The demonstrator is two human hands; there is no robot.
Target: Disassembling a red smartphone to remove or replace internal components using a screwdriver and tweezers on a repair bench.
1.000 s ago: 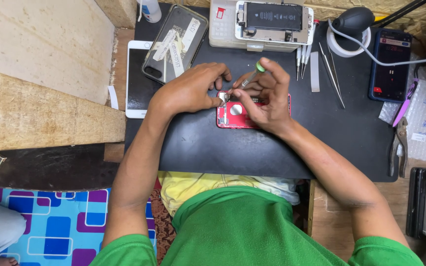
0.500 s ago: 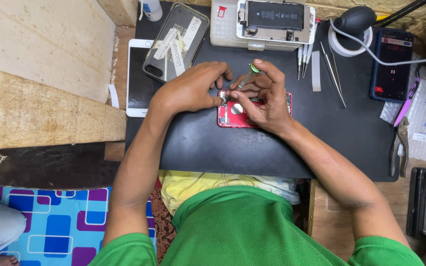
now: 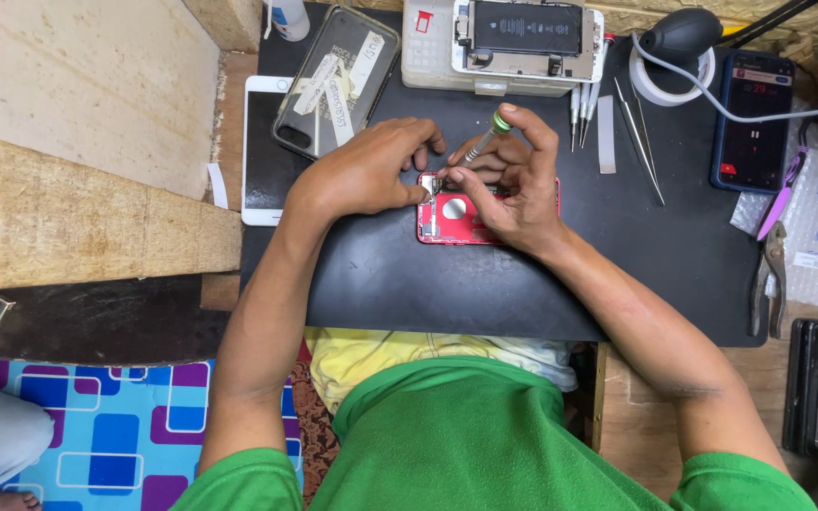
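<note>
Red phone shell (image 3: 466, 222) lies face-open on the black mat (image 3: 447, 284), near the mat's middle, just under both hands. Right hand (image 3: 513, 185) is closed around a thin screwdriver (image 3: 483, 147) with a green cap, its tip slanting down to the shell's far-left corner. Left hand (image 3: 371, 170) is curled, fingertips pinching a small silvery part (image 3: 429, 182) at that same corner.

Far of the hands sits an opened phone (image 3: 527, 33) on a pale tray. Far left, a taped phone (image 3: 336, 80) lies across a white phone (image 3: 259, 151). Tweezers (image 3: 641, 142) lie right of the hands, with a lit phone (image 3: 753, 118) further right and pliers (image 3: 767, 279) at the mat's right edge.
</note>
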